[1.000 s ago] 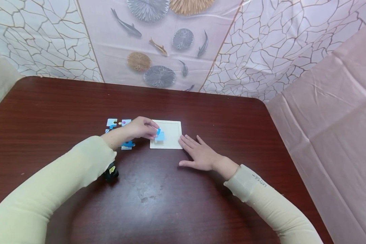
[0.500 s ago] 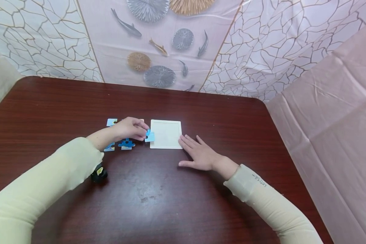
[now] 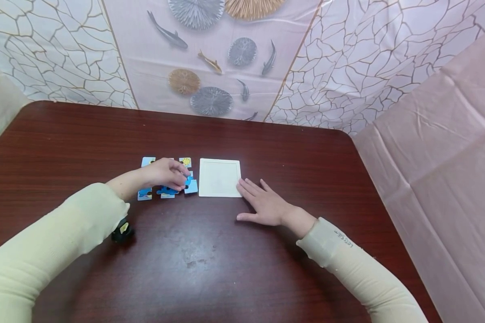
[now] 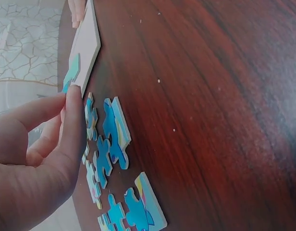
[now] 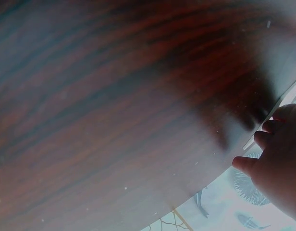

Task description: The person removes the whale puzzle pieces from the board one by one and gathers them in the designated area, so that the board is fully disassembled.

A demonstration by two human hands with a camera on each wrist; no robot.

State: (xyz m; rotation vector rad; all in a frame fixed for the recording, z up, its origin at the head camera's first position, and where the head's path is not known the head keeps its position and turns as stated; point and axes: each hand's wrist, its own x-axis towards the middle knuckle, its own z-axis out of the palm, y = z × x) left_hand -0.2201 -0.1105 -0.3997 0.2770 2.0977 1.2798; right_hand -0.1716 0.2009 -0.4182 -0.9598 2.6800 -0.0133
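Between thumb and fingertips, my left hand (image 3: 165,173) pinches a light-blue jigsaw piece (image 3: 191,186), seen also in the left wrist view as a blue piece (image 4: 73,70) tilted above the table. It is just left of the cream square puzzle tray (image 3: 220,179), whose recessed middle is bare. Several loose jigsaw pieces (image 3: 168,191) lie in rows below and around this hand, some hidden by it; one corner piece shows a yellow sun (image 3: 185,162). My right hand (image 3: 264,204) lies with fingers straight and spread, its fingertips at the tray's right edge.
The dark red-brown table (image 3: 234,269) carries everything and has rounded far corners. A patterned cloth (image 3: 210,58) hangs behind it, and a pinkish cloth (image 3: 436,179) hangs along the right side. A small black object (image 3: 123,231) is under the left cuff.
My left hand has moved left with the jigsaw piece, from over the tray to beside the loose pieces. The sun piece has come into sight. My right hand stays where it was.
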